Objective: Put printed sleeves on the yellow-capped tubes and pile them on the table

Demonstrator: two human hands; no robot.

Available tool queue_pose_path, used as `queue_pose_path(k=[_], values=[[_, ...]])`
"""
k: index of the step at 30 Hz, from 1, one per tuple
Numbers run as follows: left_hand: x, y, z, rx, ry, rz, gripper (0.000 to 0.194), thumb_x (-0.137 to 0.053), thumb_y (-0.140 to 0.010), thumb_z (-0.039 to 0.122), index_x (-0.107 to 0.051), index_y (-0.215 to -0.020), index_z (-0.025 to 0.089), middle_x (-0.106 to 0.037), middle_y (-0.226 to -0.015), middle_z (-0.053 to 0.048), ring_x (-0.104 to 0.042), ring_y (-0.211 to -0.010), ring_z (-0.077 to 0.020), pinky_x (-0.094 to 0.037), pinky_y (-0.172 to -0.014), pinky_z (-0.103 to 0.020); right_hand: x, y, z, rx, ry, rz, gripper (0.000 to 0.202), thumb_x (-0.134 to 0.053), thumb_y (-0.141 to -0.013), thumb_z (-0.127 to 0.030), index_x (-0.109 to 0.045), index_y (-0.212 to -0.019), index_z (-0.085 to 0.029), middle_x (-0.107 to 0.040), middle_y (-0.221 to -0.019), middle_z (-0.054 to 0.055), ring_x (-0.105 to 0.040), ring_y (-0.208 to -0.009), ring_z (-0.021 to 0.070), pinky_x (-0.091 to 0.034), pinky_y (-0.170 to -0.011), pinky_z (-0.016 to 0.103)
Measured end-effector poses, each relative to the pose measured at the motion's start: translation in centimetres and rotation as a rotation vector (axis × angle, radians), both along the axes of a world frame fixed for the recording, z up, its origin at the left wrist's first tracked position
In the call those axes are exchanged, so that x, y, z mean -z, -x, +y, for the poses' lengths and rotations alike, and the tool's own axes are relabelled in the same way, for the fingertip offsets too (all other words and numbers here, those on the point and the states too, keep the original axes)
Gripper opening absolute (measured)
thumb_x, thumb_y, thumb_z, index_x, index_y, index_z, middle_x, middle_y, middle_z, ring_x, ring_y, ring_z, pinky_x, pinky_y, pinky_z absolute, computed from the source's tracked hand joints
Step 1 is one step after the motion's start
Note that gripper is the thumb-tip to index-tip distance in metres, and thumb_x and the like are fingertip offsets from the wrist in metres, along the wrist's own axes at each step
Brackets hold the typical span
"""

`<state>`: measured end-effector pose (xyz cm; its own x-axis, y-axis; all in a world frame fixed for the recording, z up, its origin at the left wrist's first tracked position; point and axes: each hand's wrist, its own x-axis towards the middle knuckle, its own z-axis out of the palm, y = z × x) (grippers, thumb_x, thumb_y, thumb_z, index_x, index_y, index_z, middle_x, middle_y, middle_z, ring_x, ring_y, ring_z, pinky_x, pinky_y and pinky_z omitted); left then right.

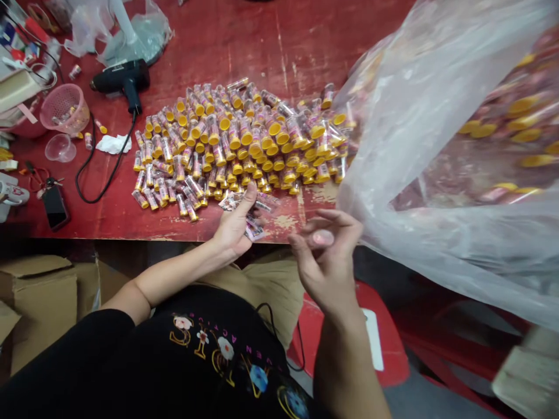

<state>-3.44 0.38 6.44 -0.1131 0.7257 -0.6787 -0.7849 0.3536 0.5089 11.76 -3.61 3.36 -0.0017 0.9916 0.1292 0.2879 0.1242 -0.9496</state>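
My left hand (238,224), at the table's front edge, is closed around several printed clear plastic sleeves (254,228). My right hand (329,250) grips a small clear tube (323,237) between thumb and fingers, its round end facing me; the rest of it is blurred or hidden by the fingers. Beyond both hands lies a wide pile of small clear tubes with yellow caps (236,139), wrapped in pinkish printed labels.
A big clear plastic bag (384,145) of capped tubes covers the right side of the red table (244,41). A black heat gun (124,78) with its cord, a pink basket (65,107) and a phone (55,206) lie left. Cardboard boxes (43,314) stand below.
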Motion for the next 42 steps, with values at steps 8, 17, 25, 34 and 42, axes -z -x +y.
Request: queue_pose_path(k=[8, 17, 25, 34, 42], values=[[-0.5, -0.6, -1.2, 0.102, -0.049, 0.03, 0.063, -0.104, -0.053, 0.05, -0.053, -0.072, 0.018, -0.055, -0.061, 0.007, -0.047, -0.052, -0.0046, -0.04, -0.053, -0.021, -0.7, -0.3, 0.1, -0.059, -0.141, -0.749, 0.032, -0.049, -0.107, -0.045, -0.06, -0.121, -0.019, -0.065, -0.104, 0.011, -0.064, -0.083, 0.0224, -0.042, -0.059, 0.031], [-0.3, -0.7, -0.9, 0.053, -0.086, 0.105, 0.061, -0.104, -0.056, 0.049, -0.054, -0.072, 0.018, -0.055, -0.063, 0.008, -0.046, -0.053, -0.0035, -0.039, -0.053, -0.02, -2.8, -1.1, -0.6, -0.035, -0.281, -0.807, 0.041, -0.048, -0.109, -0.047, -0.065, -0.136, -0.02, -0.066, -0.101, 0.01, -0.066, -0.081, 0.0196, -0.044, -0.058, 0.027], [0.1, -0.5, -1.0, 0.134, -0.086, 0.093, 0.062, -0.103, -0.055, 0.051, -0.055, -0.075, 0.018, -0.056, -0.063, 0.008, -0.048, -0.052, -0.0037, -0.04, -0.052, -0.019, -2.8, -1.5, -0.4, -0.047, -0.24, -0.957, 0.048, -0.047, -0.109, -0.05, -0.064, -0.142, -0.019, -0.069, -0.104, 0.011, -0.066, -0.075, 0.0189, -0.037, -0.052, 0.028], [-0.1, -0.6, -1.0, 0.187, -0.1, 0.079, 0.062, -0.102, -0.057, 0.053, -0.053, -0.074, 0.018, -0.056, -0.065, 0.008, -0.048, -0.052, -0.004, -0.039, -0.051, -0.02, -3.1, -2.2, -0.6, -0.112, -0.176, -1.039, 0.056, -0.048, -0.107, -0.055, -0.061, -0.147, -0.018, -0.071, -0.106, 0.012, -0.063, -0.069, 0.0175, -0.032, -0.051, 0.028], [0.5, -1.3, -2.2, 0.235, -0.217, 0.078, 0.068, -0.103, -0.044, 0.058, -0.063, -0.078, 0.016, -0.067, -0.077, 0.003, -0.061, -0.067, -0.0087, -0.05, -0.063, -0.024, -3.5, -2.0, -0.8, -0.149, -0.147, -0.902, 0.071, -0.047, -0.106, -0.058, -0.043, -0.164, -0.016, -0.069, -0.11, 0.016, -0.069, -0.085, 0.0244, -0.05, -0.062, 0.031]])
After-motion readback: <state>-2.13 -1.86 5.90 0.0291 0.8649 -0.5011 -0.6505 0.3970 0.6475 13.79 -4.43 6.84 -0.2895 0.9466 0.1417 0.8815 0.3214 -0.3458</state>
